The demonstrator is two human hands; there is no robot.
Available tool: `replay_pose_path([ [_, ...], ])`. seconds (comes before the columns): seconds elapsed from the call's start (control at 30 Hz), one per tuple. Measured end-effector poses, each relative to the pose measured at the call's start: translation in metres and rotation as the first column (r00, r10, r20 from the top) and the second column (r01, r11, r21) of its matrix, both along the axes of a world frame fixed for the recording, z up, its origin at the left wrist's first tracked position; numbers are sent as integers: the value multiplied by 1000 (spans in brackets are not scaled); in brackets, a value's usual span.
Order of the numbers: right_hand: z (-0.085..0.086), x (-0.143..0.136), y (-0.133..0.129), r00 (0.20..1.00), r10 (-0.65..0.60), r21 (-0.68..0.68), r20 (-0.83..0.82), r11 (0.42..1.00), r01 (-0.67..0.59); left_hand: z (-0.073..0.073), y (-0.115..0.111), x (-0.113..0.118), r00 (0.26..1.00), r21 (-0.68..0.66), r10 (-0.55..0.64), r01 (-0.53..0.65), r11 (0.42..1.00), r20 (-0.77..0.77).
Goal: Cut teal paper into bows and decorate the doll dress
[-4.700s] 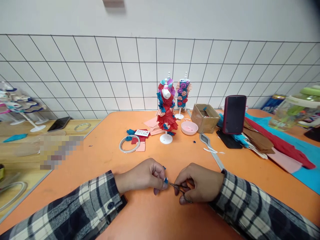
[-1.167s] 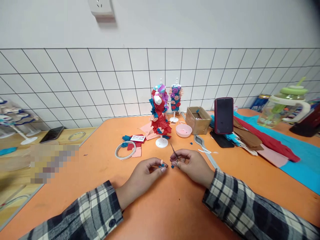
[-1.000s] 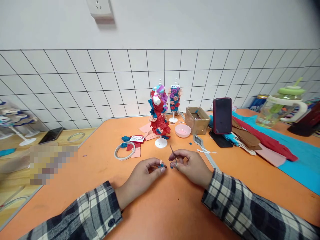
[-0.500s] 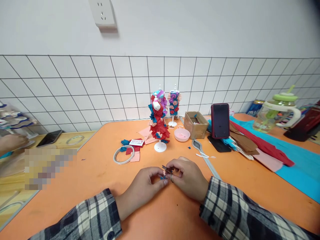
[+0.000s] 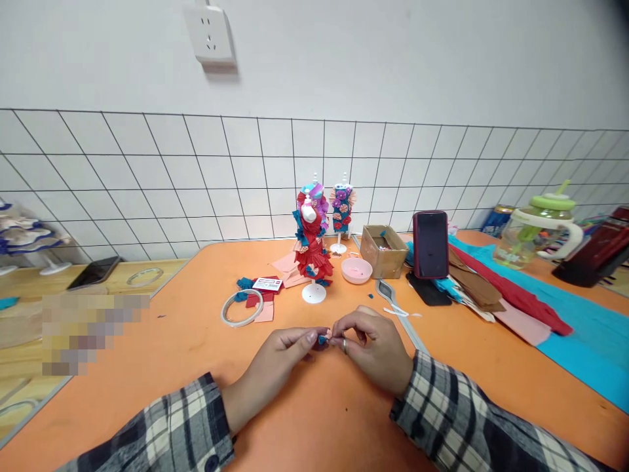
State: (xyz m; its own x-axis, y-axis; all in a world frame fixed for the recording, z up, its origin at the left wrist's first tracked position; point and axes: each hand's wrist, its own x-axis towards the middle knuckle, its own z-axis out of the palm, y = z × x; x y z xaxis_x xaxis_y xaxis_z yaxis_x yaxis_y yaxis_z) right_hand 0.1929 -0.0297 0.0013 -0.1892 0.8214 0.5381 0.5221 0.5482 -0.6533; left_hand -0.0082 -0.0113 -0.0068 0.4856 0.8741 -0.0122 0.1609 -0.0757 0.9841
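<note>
Fingers (image 5: 307,339) of your left hand (image 5: 280,357) close in a pinch on the small blue-and-peach piece (image 5: 323,339). Head view, only one you have: piece sits between both hands, low over the middle of the desk (image 5: 285,426), partly hidden by your fingertips. Your right hand (image 5: 377,347) meets it from the other side, thumb and index drawn nearly together on its edge. Metallic loop (image 5: 344,345) shows at the right thumb; can't tell if it's a finger ring or a tool handle.

Handling, my read: very light, soft, thin like crepe paper or cloth. Creases and tears easily, little slip risk. Hold it at the gathered middle, light pressure; keep off the loose outer folds. Both pinches look close enough together to keep it from twisting.

Around you: red-dressed mannequin (image 5: 314,252) stands upright beyond your hands, second mannequin (image 5: 343,213) behind it to the right. Pink bowl (image 5: 357,278) is just beside the cardboard box (image 5: 392,265). Tape roll (image 5: 239,324) lies left, overlapping paper scraps (image 5: 265,312). Phone (image 5: 431,246) props upright right of the box; layered sheets (image 5: 528,331) spread further right, well apart from your hands.
</note>
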Motion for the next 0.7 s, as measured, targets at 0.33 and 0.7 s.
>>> replay_pose_path([
  [0.33,-1,-1,1,997,67,-65,-33,995,-69,2,3,-2,993,-133,14,1,991,113],
  [0.7,-2,-2,-5,977,176,-4,-123,984,-178,1,-1,-5,952,-206,-166,221,953,256],
])
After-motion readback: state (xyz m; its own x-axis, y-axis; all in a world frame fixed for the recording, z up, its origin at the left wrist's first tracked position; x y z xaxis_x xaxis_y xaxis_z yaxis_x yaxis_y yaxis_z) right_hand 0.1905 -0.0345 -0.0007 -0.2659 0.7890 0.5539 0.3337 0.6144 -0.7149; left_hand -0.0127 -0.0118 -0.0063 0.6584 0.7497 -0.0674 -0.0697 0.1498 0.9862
